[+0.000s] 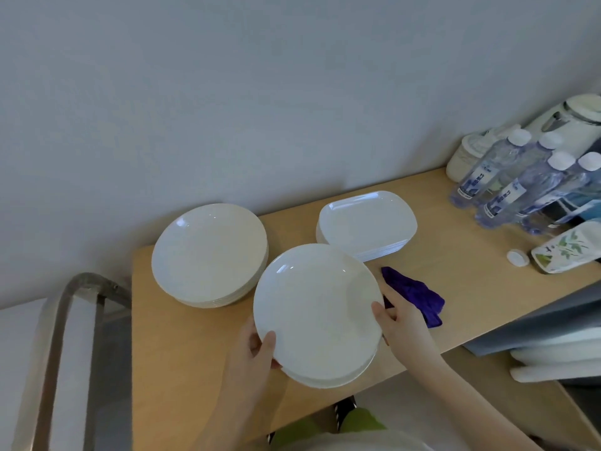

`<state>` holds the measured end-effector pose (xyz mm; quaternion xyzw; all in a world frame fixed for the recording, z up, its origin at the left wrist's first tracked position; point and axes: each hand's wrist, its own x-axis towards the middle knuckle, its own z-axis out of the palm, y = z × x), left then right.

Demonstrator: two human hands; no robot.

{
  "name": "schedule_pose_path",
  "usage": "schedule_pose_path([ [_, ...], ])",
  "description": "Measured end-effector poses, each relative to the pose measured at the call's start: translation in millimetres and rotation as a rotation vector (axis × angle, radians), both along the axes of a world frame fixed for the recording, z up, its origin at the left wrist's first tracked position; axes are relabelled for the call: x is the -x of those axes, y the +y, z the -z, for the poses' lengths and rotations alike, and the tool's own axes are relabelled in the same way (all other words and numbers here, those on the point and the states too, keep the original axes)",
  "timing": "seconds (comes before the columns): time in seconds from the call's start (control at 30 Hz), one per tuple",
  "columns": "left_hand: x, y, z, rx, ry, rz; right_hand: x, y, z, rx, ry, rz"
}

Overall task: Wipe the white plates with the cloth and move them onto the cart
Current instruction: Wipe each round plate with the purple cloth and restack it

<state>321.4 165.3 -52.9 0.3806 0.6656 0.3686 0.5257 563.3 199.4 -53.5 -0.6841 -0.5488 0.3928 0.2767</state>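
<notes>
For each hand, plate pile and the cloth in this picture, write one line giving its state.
Left hand: grips the near plate pile's left rim.
Right hand: grips its right rim.
Near plate pile: held at the table edge.
Round plate stack: resting, untouched.
Rectangular plate stack: resting, untouched.
Purple cloth: crumpled on the table.

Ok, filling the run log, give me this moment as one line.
left hand: grips round plates | right hand: grips same plates | purple cloth: on table
</notes>
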Motion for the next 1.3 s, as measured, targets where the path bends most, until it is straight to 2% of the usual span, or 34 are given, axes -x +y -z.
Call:
schedule_pose_path([
  [0.17, -4, 1, 8, 0.091, 0.146, 0.035, -1, -10, 10, 0.015, -0.005, -0.005],
  [0.3, -3, 3, 7, 0.096, 0.270, 0.064, 2, -11, 23, 0.116, -0.107, 0.005],
  [0.37, -4, 4, 5, 0.075, 0.288, 0.062, 4, -12, 29, 0.133, -0.189, 0.008],
  [0.67, -8, 8, 7, 0.045, 0.338, 0.060, 10, -16, 25, 0.165, -0.311, 0.019],
  [0.83, -11, 8, 8, 0.039, 0.360, 0.055, 8, -10, 18, 0.174, -0.480, -0.032],
  [0.97, -12, 8, 8, 0.035, 0.366, 0.051, -13, 2, 10, 0.067, -0.464, 0.173],
  [1.07, -11, 9, 6, 0.054, 0.344, 0.040, -41, 13, 19, -0.016, -0.699, 0.167],
  [1.13, -10, 8, 4, 0.059, 0.328, 0.030, -55, 18, 27, 0.129, -0.810, 0.055],
  [1.2, -11, 6, 3, 0.052, 0.339, 0.026, -62, 22, 36, 0.244, -0.747, -0.009],
  [1.3, -13, 6, 1, 0.039, 0.377, 0.024, -70, 32, 44, 0.219, -0.560, 0.023],
])
